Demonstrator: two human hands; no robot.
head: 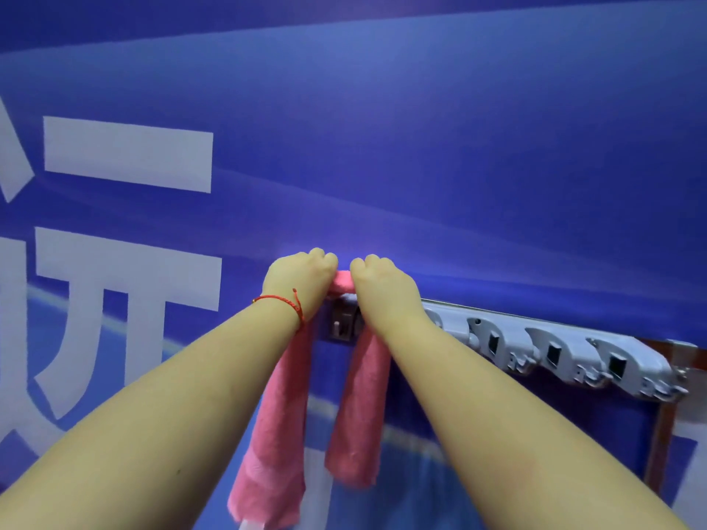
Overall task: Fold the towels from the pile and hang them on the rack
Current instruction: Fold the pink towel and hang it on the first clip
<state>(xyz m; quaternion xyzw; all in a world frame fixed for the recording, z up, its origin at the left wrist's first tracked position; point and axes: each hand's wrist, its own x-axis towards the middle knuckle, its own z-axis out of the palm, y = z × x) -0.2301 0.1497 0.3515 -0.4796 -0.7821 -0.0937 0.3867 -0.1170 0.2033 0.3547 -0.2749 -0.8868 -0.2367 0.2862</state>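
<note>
Both arms were stretched forward to a blue wall (421, 128) with large white printed characters (126, 154) on its left part. The left hand (300, 279) and the right hand (382, 286) were close together, almost touching, and both were turned with the back toward the camera. Between them a short piece of a pink towel (355, 407) was seen, and the fingers of each hand were curled over it and clamped on it from above; the fingertips themselves were hidden behind the hands. The towel was gathered into a narrow band at the top, and two ends hung down from the hands, one under the left wrist and one under the right wrist. The left end hung lower than the right end. A thin red string bracelet (294, 304) was around the left wrist. The towel was held at the left end of a grey rack (554, 350) fixed on the wall. This rack ran to the right and a little downward, with a row of grey holders, each with a dark square opening, and small hooks under them. A small dark bracket with a hook (341, 325) was visible just below the hands, between the two hanging ends. I could not tell if the towel already rested on the rack or only on the hands.
</note>
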